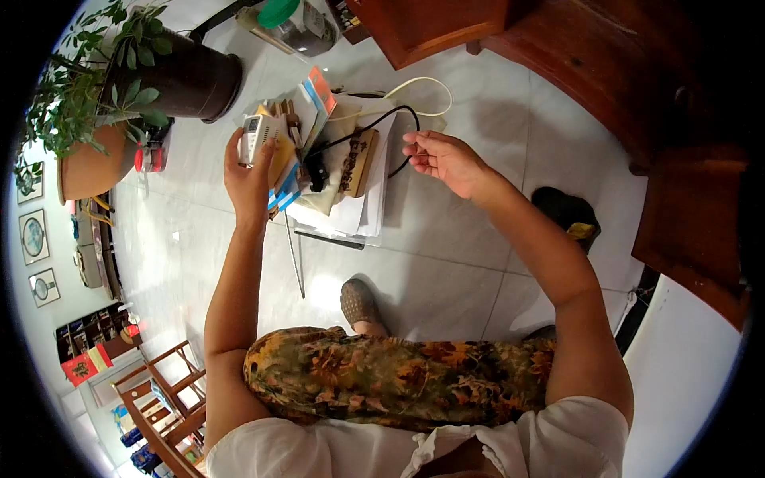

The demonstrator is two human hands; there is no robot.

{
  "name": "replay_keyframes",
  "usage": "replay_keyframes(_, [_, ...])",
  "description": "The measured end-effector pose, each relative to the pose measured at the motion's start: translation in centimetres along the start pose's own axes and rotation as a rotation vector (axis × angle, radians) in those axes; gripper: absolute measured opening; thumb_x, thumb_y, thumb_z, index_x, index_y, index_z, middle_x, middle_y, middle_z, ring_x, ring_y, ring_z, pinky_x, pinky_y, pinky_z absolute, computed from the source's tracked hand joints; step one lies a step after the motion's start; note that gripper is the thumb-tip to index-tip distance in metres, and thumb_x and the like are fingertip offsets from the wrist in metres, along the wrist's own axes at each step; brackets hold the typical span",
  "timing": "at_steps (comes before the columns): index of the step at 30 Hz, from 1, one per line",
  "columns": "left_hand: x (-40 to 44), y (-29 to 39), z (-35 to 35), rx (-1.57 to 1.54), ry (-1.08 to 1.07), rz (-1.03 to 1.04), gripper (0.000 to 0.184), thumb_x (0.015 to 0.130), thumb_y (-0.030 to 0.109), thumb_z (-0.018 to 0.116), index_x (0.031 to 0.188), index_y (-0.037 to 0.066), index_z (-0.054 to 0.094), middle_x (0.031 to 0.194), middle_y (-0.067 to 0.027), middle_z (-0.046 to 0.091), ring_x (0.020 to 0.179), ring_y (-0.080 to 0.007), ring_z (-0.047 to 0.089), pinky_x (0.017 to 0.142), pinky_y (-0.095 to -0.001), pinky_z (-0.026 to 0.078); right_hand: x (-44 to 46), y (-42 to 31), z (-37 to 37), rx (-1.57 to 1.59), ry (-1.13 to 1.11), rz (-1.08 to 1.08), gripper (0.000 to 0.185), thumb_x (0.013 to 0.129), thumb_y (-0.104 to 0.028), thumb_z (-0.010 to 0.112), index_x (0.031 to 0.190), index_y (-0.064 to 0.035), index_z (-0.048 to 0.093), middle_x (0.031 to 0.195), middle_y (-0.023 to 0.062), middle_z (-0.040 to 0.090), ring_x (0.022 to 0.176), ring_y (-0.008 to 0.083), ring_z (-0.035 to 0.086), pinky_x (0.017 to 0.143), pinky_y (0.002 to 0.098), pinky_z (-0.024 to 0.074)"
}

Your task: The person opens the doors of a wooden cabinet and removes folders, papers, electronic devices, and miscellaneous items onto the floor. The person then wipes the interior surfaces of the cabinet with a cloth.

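My left hand is closed around a white remote-like device with a small display, held at the left edge of a pile. My right hand is raised to the right of the pile, its fingers curled towards the thumb; whether anything small is between them is hidden. A black cable loops close beside its fingertips. The pile has a brown box with dark writing, an orange and blue card, white papers and a black item.
A potted plant and a tan pot stand at the left. A green-lidded jar is at the top. Wooden furniture fills the upper right. A black shoe and a thin rod lie on the tiled floor.
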State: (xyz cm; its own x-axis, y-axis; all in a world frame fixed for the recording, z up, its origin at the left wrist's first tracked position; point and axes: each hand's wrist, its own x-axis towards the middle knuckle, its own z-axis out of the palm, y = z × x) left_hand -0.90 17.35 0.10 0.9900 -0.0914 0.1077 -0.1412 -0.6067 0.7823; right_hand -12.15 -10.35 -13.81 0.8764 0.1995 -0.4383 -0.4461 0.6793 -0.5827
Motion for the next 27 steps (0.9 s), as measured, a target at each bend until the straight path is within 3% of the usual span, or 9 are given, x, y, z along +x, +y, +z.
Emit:
replay_keyframes(6, [0.6, 3.1, 2.0, 0.433, -0.006, 0.537, 0.056, 0.072, 0.017, 0.072, 0.122, 0.006, 0.051, 0.116, -0.0139, 0.051, 0.109, -0.0321, 0.05, 0.093, -0.04, 0.041, -0.3, 0.5, 0.0, -0.005, 0.003, 0.004, 0.028, 0.093, -0.031, 0.055, 0.111, -0.0104, 0.06, 0.097, 0.0011, 0.061, 0.087, 0.0115, 0.057, 0.08, 0.0267, 0.0467])
replay_keyframes(7, [0.7, 3.4, 2.5, 0.5, 0.008, 0.61, 0.057, 0.065, 0.01, 0.072, 0.119, 0.008, 0.052, 0.116, -0.0133, 0.05, 0.11, -0.0335, 0.047, 0.095, -0.0415, 0.039, -0.3, 0.5, 0.1, -0.021, 0.006, 0.007, 0.028, 0.093, -0.031, 0.055, 0.111, -0.0111, 0.06, 0.097, 0.0011, 0.061, 0.087, 0.0118, 0.057, 0.08, 0.027, 0.047])
replay_keyframes(10, [1.4, 4.7, 2.8, 0.775, -0.014, 0.727, 0.06, 0.062, 0.008, 0.071, 0.119, 0.01, 0.053, 0.114, -0.0127, 0.051, 0.107, -0.0324, 0.047, 0.093, -0.0421, 0.038, -0.5, 0.6, 0.4, -0.026, 0.014, 0.034, 0.027, 0.096, -0.028, 0.051, 0.115, -0.0096, 0.057, 0.099, 0.0008, 0.061, 0.086, 0.0095, 0.057, 0.082, 0.0252, 0.0464])
replay_keyframes(14, [2.8, 4.1, 3.5, 1.17, -0.082, 0.899, 0.047, 0.072, 0.006, 0.061, 0.117, 0.012, 0.052, 0.114, -0.0117, 0.05, 0.104, -0.0317, 0.047, 0.091, -0.043, 0.038, -0.5, 1.3, 0.1, -0.032, 0.015, 0.021, 0.026, 0.094, -0.03, 0.053, 0.11, -0.0115, 0.061, 0.097, 0.0015, 0.062, 0.085, 0.0112, 0.057, 0.081, 0.0267, 0.0475])
replay_keyframes(15, [2.6, 3.9, 4.0, 1.253, -0.195, 0.855, 0.049, 0.075, 0.006, 0.056, 0.123, 0.012, 0.051, 0.118, -0.011, 0.05, 0.109, -0.0318, 0.047, 0.096, -0.0441, 0.036, -0.6, 1.4, 0.0, -0.016, 0.021, 0.023, 0.025, 0.094, -0.029, 0.053, 0.11, -0.0115, 0.061, 0.096, 0.0012, 0.062, 0.084, 0.0108, 0.057, 0.081, 0.0264, 0.0475])
replay_keyframes(19, [1.7, 0.4, 6.1, 1.206, -0.34, 1.02, 0.063, 0.075, 0.005, 0.055, 0.136, 0.015, 0.043, 0.133, -0.0124, 0.045, 0.116, -0.0329, 0.044, 0.108, -0.0475, 0.028, -1.1, 1.2, 0.6, -0.03, 0.054, 0.058, 0.023, 0.093, -0.028, 0.055, 0.108, -0.0123, 0.062, 0.094, 0.0004, 0.062, 0.084, 0.0102, 0.057, 0.08, 0.026, 0.0477])
replay_keyframes(21, [0.9, 0.3, 7.0, 1.11, -0.41, 0.968, 0.066, 0.073, 0.003, 0.057, 0.136, 0.016, 0.043, 0.131, -0.0121, 0.047, 0.114, -0.0329, 0.046, 0.104, -0.0462, 0.031, -0.9, 1.5, 0.5, -0.019, 0.028, 0.066, 0.024, 0.092, -0.03, 0.056, 0.108, -0.0117, 0.061, 0.095, 0.0006, 0.062, 0.085, 0.0104, 0.057, 0.08, 0.0263, 0.0476])
replay_keyframes(27, [1.2, -0.1, 7.1, 1.081, -0.355, 0.873, 0.074, 0.068, 0.001, 0.062, 0.137, 0.018, 0.041, 0.133, -0.0137, 0.046, 0.114, -0.0328, 0.046, 0.101, -0.0449, 0.034, -1.0, 2.1, -0.4, -0.008, 0.023, 0.059, 0.026, 0.094, -0.028, 0.054, 0.112, -0.0102, 0.059, 0.098, -0.0001, 0.06, 0.086, 0.0089, 0.057, 0.08, 0.0244, 0.0475])
